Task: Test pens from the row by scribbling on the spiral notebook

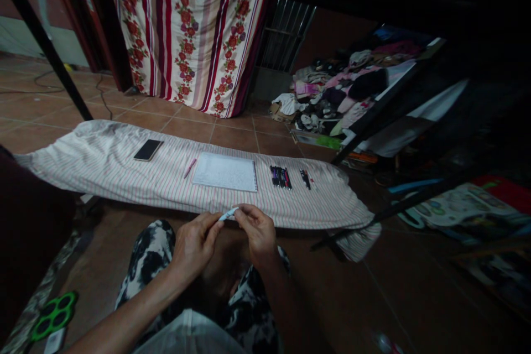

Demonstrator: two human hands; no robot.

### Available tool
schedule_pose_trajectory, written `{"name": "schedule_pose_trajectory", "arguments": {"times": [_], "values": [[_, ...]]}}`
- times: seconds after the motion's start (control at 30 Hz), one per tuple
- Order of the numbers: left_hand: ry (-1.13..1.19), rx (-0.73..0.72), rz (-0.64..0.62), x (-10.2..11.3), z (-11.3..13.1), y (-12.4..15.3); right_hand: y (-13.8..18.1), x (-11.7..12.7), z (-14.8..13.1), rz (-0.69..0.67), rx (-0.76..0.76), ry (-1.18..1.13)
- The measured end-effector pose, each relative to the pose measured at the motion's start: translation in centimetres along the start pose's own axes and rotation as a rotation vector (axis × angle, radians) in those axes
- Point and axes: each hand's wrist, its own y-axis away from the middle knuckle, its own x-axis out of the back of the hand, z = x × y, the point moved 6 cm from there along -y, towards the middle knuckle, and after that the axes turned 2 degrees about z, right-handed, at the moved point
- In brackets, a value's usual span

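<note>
**Seated figure, hands at the lap.** Far left of the fingers and nearer to us, a green plastic piece (53, 314) lies on the floor. Beyond the fingers, a striped cloth (95, 160) carries a phone (147, 150) well to their left and a pink pen (189, 168) just left of them.

The left hand (194, 244) pinches one end of a pale pen (228, 213), its fingers narrowed on it. The pale pen lies level between the two sets of fingertips, above the lap and just short of the cloth's near edge. A spiral notebook (225, 172) lies straight beyond it. The right hand (258, 230) pinches the other end, likewise closed. A row of dark pens (281, 177) lies beyond and to the right.

We judge the step to be working the pale pen at its two ends. We cannot tell whether a cap is fitted. A next move calls for a firm hold on the barrel and a straight pull along its axis.
</note>
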Motion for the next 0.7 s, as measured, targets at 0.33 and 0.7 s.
{"name": "schedule_pose_trajectory", "arguments": {"times": [0.33,0.7], "values": [[-0.020,-0.024,0.029,-0.24,0.07,0.21,-0.38,0.03,0.67,0.007,-0.004,0.014],[0.058,0.029,0.013,-0.51,-0.44,0.11,-0.33,0.17,0.85,-0.069,0.022,0.057]]}}
